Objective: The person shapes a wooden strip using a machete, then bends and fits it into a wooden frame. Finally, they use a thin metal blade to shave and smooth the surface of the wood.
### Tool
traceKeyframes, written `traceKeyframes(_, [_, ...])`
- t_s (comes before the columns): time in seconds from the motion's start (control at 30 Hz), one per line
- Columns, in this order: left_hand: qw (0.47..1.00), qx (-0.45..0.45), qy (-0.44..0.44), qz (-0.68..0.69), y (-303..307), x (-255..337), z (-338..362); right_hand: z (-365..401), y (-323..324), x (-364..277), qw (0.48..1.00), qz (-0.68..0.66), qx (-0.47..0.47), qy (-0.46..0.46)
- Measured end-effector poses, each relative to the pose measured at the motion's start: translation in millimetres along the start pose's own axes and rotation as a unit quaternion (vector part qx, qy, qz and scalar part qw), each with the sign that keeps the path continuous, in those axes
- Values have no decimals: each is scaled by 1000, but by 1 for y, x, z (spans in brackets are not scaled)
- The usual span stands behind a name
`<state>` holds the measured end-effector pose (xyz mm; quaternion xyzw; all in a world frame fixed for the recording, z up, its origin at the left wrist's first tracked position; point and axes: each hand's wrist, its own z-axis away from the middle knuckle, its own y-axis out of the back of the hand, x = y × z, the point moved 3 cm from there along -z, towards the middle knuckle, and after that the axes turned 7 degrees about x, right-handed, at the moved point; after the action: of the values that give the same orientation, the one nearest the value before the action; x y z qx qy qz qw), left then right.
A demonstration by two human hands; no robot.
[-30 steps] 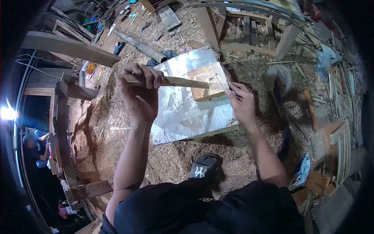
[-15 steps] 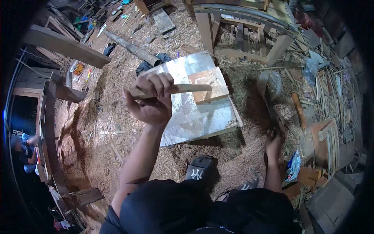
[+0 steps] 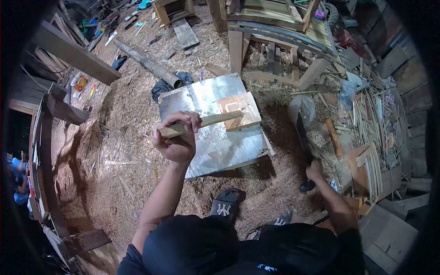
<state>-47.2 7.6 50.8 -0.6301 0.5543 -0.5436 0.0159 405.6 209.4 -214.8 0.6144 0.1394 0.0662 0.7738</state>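
Note:
My left hand (image 3: 176, 140) is wrapped round a flat wooden stick (image 3: 222, 118), held up level. The stick's far end overlaps a pale wooden block (image 3: 251, 112) in this view. Under the block lies a low board with a worn white top (image 3: 206, 158). Off to the right, my right hand (image 3: 314, 170) is closed on the handle of a machete (image 3: 302, 137). Its dark blade points away from me, with the tip by a clear plastic bag (image 3: 303, 109), and the handle's butt shows below my fist.
Wood shavings (image 3: 133, 142) cover the ground. A wooden frame (image 3: 275, 55) stands at the back, and a log (image 3: 151, 64) lies behind the board. Offcuts (image 3: 366, 119) and a small wooden frame (image 3: 366, 169) are on the right. A person (image 3: 19, 181) is at far left.
My right hand has closed on the machete handle and its wrist has turned. The left hand still holds the stick, now tilted up slightly at its far end. The whole view has shifted a little.

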Motion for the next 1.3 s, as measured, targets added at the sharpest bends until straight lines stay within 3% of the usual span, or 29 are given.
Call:
traceKeyframes(0.03, [1000, 14, 1, -14, 1, 2, 3, 1, 3, 6, 1000, 0, -1, -3])
traceKeyframes(0.1, [1000, -2, -7, -20, 4, 1, 2, 1, 22, 7, 971, -212, -79, 72])
traceKeyframes(0.13, [999, -34, -24, -27, 4, 1, 2, 11, 53, -7, 907, -323, -244, -119])
traceKeyframes(0.17, [996, -66, -39, -34, 2, 1, 2, 10, 66, -11, 906, -325, -242, -123])
traceKeyframes(0.27, [997, -63, -38, -10, -5, 0, 1, 11, 91, -22, 805, -430, -289, -289])
traceKeyframes(0.3, [996, -83, -31, -6, -7, -1, 1, 13, 93, -30, 805, -432, -288, -288])
traceKeyframes(0.37, [997, -68, -37, 16, -12, -5, 0, 20, 92, -43, 716, -569, -212, -343])
traceKeyframes(0.43, [995, -78, -59, -6, -22, -7, 2, 31, 87, -58, 724, -578, -218, -307])
traceKeyframes(0.5, [996, -75, -50, -14, -35, -10, 7, 50, 108, -88, 844, -519, -69, -118])
traceKeyframes(0.53, [996, -72, -41, -18, -39, -11, 9, 55, 108, -97, 836, -546, -15, -59])
traceKeyframes(0.57, [996, -77, -39, -19, -40, -13, 10, 58, 111, -100, 834, -549, -13, -61])
traceKeyframes(0.63, [990, -117, -45, -68, -40, -16, 14, 61, 143, -125, 761, -620, -185, -47])
traceKeyframes(0.83, [985, -148, -19, -87, -46, -11, 20, 47, 166, -156, 788, -588, -185, -8])
traceKeyframes(0.9, [986, -146, -16, -84, -46, -13, 27, 39, 163, -171, 794, -577, -86, 171])
traceKeyframes(0.97, [992, -85, -43, -84, -47, -16, 35, 40, 170, -191, 828, -525, -94, 171])
traceKeyframes(1.03, [992, -62, -59, -93, -52, -18, 44, 38, 164, -204, 854, -465, -32, 230])
traceKeyframes(1.17, [992, -53, -54, -99, -57, -13, 46, 46, 164, -224, 855, -472, -66, 203])
traceKeyframes(1.3, [992, -60, -48, -96, -54, -13, 46, 34, 154, -234, 857, -472, -27, 202])
